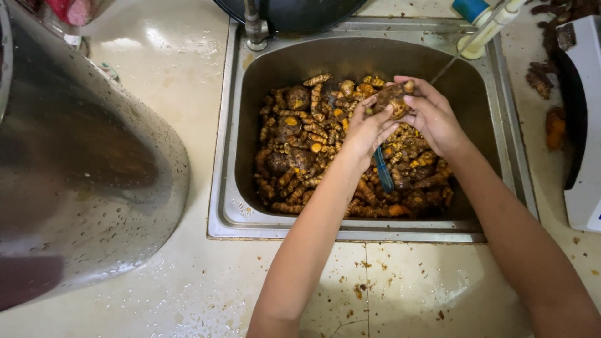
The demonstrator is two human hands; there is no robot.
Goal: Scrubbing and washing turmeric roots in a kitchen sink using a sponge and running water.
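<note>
Looks like a home kitchen to me: there's a stainless steel sink (375, 231) sunk into a pale, wet, splattered desk (188, 94), with a tap (253, 28) at the back rim. The sink's piled with muddy orange-brown roots (300, 150), and a big shiny metal pot (94, 169) sits right beside it on the left.

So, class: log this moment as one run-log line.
left hand: on root piece | right hand: grips it | blue brush: under left hand | sink: full of roots
</note>
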